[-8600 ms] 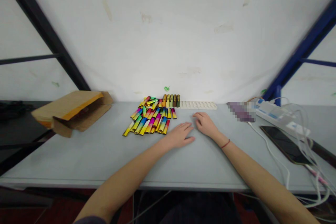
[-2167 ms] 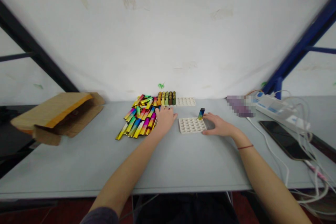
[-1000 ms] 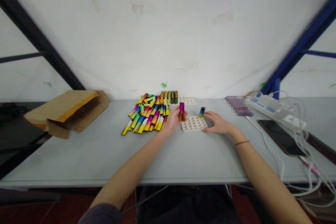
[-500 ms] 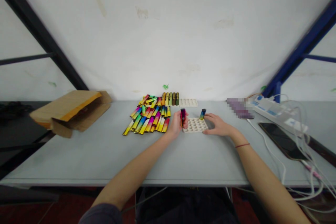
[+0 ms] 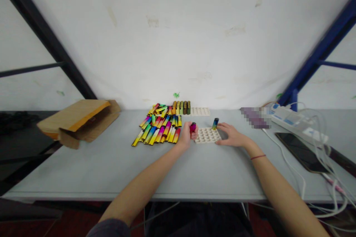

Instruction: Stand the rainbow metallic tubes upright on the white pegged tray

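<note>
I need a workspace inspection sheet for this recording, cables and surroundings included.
Surface: flat grey table.
Handled things: shiny magenta stick; white gridded tray, shiny blue-and-yellow stick upright at its far right corner; shiny multicoloured sticks at left.
Clutter: open brown cardboard box; black rectangular phone.
Hands: left hand grips magenta stick; right hand at tray's right edge.
Cables: thin white cables looping at right.
Surroundings: scuffed white wall; black metal frame left, blue metal frame right.

A scuffed white wall (image 5: pixel 178 37) rises behind the grey table (image 5: pixel 211 172) — red floor (image 5: pixel 75 220) below.
</note>
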A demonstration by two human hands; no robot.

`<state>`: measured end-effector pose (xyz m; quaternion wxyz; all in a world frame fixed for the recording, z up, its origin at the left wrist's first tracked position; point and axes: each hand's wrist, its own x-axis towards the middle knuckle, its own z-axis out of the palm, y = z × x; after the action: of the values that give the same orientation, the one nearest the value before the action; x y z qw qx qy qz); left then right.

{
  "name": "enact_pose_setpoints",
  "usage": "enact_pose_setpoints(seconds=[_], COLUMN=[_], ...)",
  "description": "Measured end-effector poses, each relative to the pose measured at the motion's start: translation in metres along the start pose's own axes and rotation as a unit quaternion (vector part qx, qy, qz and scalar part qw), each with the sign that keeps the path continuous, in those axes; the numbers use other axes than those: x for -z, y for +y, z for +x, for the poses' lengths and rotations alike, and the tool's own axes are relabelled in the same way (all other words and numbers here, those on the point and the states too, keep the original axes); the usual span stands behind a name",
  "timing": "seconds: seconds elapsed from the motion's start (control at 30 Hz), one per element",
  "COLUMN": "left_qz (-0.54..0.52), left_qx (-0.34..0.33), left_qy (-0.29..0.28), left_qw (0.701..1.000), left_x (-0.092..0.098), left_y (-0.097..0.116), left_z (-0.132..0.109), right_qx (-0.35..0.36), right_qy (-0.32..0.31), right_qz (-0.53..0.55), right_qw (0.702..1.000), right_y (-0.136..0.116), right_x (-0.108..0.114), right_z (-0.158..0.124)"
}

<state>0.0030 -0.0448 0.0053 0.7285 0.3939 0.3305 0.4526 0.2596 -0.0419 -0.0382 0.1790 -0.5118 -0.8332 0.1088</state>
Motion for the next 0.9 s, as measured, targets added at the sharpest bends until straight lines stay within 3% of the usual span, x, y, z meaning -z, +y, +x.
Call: enact_pose_setpoints(seconds=[0.5, 0.67, 0.9], left_qz=[-0.005, -0.015, -0.031], left_qx=[-0.012, 0.017, 0.007], left_qy=[0.022, 0.018, 0.052], left_qw=[1.0, 1.0, 0.998], left_x=[-0.0035, -0.0015, -0.0008], left_y=[-0.0003, -0.0007, 0.0006], left_z=[-0.002, -0.0006, 0.0008], right_qx=[0.0, 0.002, 0.006], right_qy=[-0.001, -0.003, 0.002], right_qz=[0.001, -0.004, -0.001], right_qw=[1.0, 1.0, 1.0], right_y=[0.0017, -0.0001, 0.0008], right_x=[-0.001, 0.0005, -0.0001], right_z=[-0.0001, -0.0003, -0.0005])
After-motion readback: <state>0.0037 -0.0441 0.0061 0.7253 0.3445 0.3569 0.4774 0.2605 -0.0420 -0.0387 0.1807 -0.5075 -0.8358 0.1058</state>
